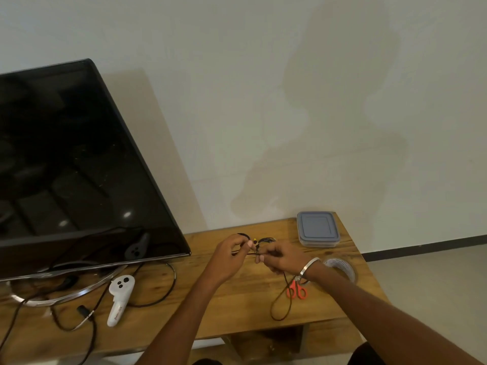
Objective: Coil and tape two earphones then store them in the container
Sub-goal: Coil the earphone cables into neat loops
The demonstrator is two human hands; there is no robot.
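Both hands hold a thin black earphone cable (283,302) above the wooden table (237,304). My left hand (232,255) pinches the cable near a small yellow part, with a short loop sticking out behind its fingers. My right hand (280,258), a metal bangle on its wrist, grips the cable close beside it; a long loop hangs from it down onto the table. A tangle of more black cable (266,241) lies just behind the hands. The grey lidded container (317,229) stands shut at the back right corner. A roll of clear tape (342,267) lies right of my right wrist.
Red-handled scissors (296,289) lie under my right wrist. A large dark TV screen (73,164) leans at the left on its metal stand. A white controller (120,299) and loose black cords (158,293) lie in front of it. The table ends at the right near the tape.
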